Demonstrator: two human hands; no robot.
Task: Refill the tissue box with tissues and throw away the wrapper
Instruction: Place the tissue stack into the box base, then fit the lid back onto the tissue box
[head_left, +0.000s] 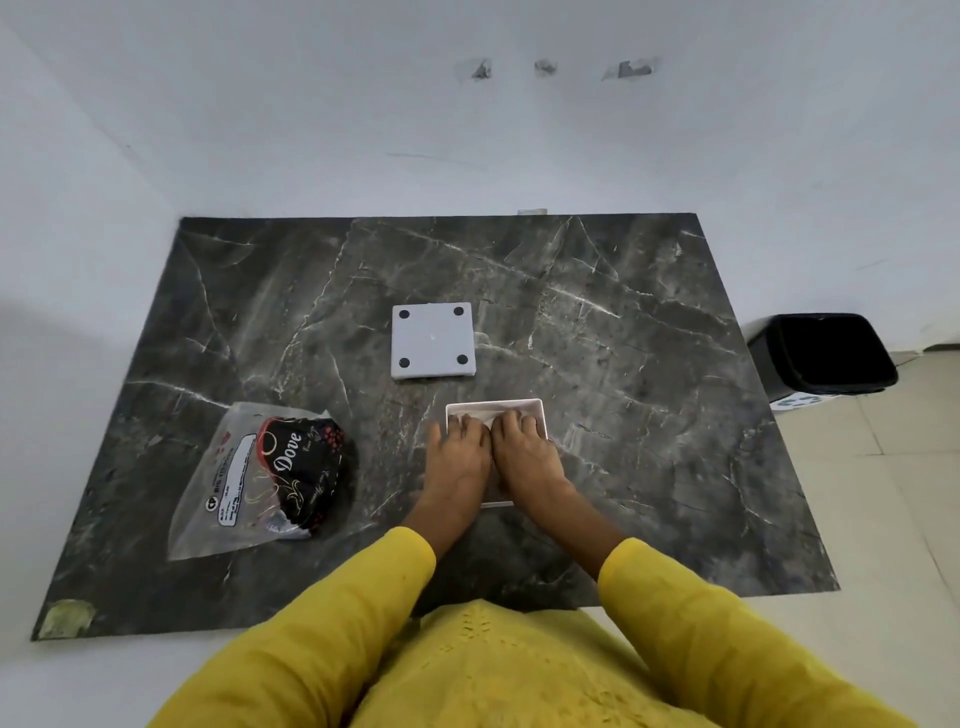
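Observation:
A white open tissue box (537, 410) lies on the dark marble mat, near its middle. White tissues (480, 415) show inside it at the far end. My left hand (457, 457) and my right hand (527, 457) rest side by side, palms down, pressing on the tissues in the box and covering most of it. The box's white base plate (434, 340), with black pads at its corners, lies flat just beyond the box. A crumpled black "Dove" wrapper (298, 473) sits in a clear plastic bag at the left of the mat.
The dark marble mat (649, 338) lies on a white surface against a white wall. A black waste bin (826, 353) stands on the tiled floor to the right of the mat. A scrap of tape (67, 618) marks the mat's near left corner.

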